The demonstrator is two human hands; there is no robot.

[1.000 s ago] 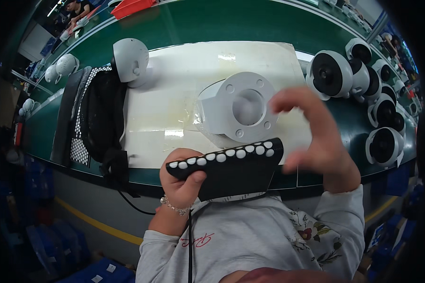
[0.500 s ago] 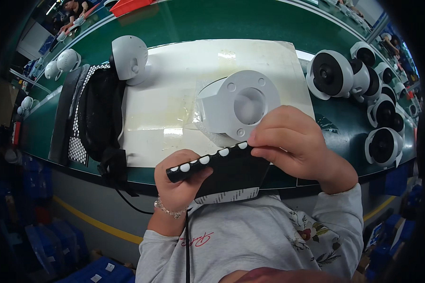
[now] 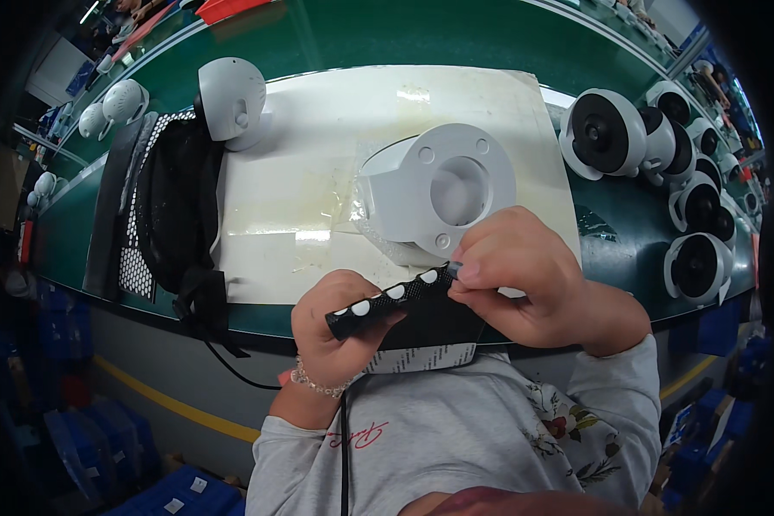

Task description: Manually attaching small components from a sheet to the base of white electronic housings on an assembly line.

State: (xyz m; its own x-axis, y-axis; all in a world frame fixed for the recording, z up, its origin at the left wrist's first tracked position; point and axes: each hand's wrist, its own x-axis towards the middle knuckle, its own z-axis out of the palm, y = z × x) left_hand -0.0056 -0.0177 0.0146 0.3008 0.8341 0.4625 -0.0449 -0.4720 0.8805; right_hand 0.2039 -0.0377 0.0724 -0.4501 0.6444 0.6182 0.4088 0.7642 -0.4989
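Observation:
My left hand (image 3: 331, 322) is closed around a black sheet (image 3: 456, 322) bent over along its upper edge, where a row of round white pads (image 3: 396, 293) shows. At the right end of that edge, my right hand (image 3: 520, 275) pinches a small greyish pad (image 3: 454, 269), its thumb and forefinger covering part of it. Beyond the hands, a white camera housing (image 3: 385, 202) lies on its side on clear wrap. Its round base faces me, with a large opening and three small round spots near the rim.
A white board (image 3: 292, 155) covers the middle of the green table. At left are a black pouch (image 3: 176, 202) and a white camera (image 3: 232, 99). Several white-and-black cameras (image 3: 606, 133) crowd the right side. A red tray (image 3: 228, 9) sits at the far edge.
My left hand and the black sheet have shifted slightly right. The pad at the sheet's right end now shows grey between my right fingertips.

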